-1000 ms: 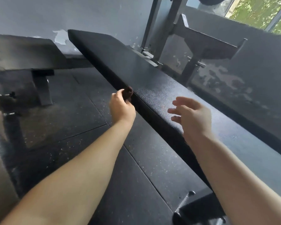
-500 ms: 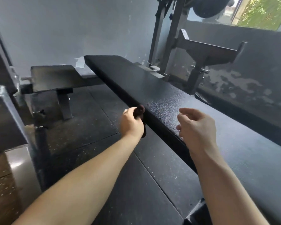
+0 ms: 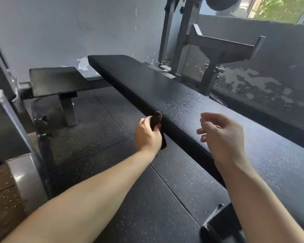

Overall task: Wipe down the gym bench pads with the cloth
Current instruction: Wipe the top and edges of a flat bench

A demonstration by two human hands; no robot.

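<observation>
Cloth (image 3: 155, 120): dark, bunched, gripped in left hand (image 3: 147, 135), fingers curled round it, thumb on top. Located at the long left side edge of pad (image 3: 182, 102), roughly midway along the pad's visible length. Upper fold level with pad's top corner and apparently touching it. Lower tail hanging below the hand, against pad's side face. Full extent of contact not discernible.

Right hand (image 3: 223, 135): hovering above pad's top surface, close to the same long edge, nearer the pad's near end than the cloth. Fingers loosely bent, thumb apart, nothing held.

Pad: black, long, flat, pebbled covering, running diagonally from lower right to a rounded far end. Sheen on the stretch toward its near end.

Left of pad's far end: smaller pad (image 3: 56, 79), dark, mounted on a metal post, well apart from cloth.

Below pad and to its left: black rubber floor (image 3: 104, 172) with pale flecks and visible seams.

Beyond pad's far end: pale wall (image 3: 60, 23) with one patch of missing paint.

Right of pad: grey steel rack (image 3: 182, 41) with an angled bracket. Behind it, dark low wall (image 3: 270, 67) with flaking paint, and above that a window (image 3: 279, 9) showing grass.
</observation>
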